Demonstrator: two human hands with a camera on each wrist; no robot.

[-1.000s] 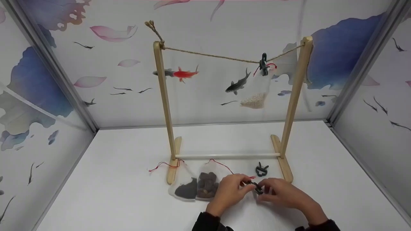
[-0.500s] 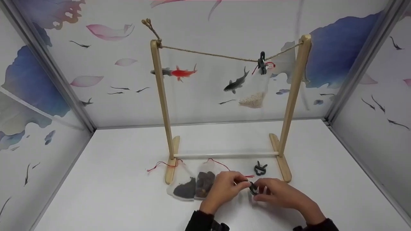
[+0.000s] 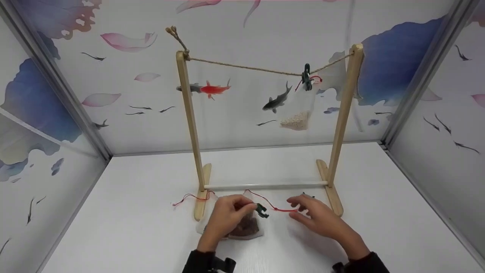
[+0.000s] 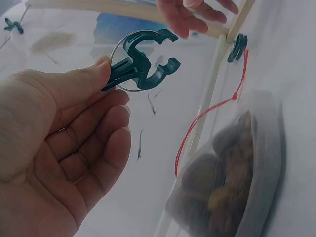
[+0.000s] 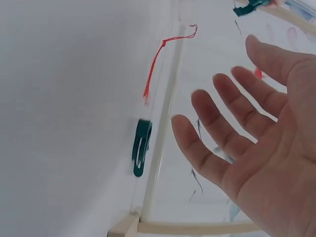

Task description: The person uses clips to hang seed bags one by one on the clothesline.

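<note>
My left hand (image 3: 225, 218) pinches a dark green plastic spring clip (image 4: 143, 61) by its handles, thumb against fingers, with its curved jaws apart. Beneath and beside that hand lies a mesh bag of brown stones (image 3: 248, 227), its red drawstring (image 3: 267, 201) trailing right. Another mesh bag (image 3: 201, 224) with dark contents is mostly hidden behind the left hand. My right hand (image 3: 322, 220) hovers with fingers spread, near the drawstring's end and holding nothing. A second green clip (image 5: 141, 148) lies on the table, largely covered by the right hand in the head view.
A wooden stand (image 3: 189, 121) rises behind the hands, with a white crossbar (image 3: 265, 186) low down. Twine (image 3: 242, 67) spans its posts. From it a clip (image 3: 307, 77) holds a mesh bag of pale grains (image 3: 297, 120). Printed panels enclose the white table (image 3: 144, 212).
The left hand has moved left with the clip, away from the right hand. My right hand has let go of the clip, and its fingers have spread.
</note>
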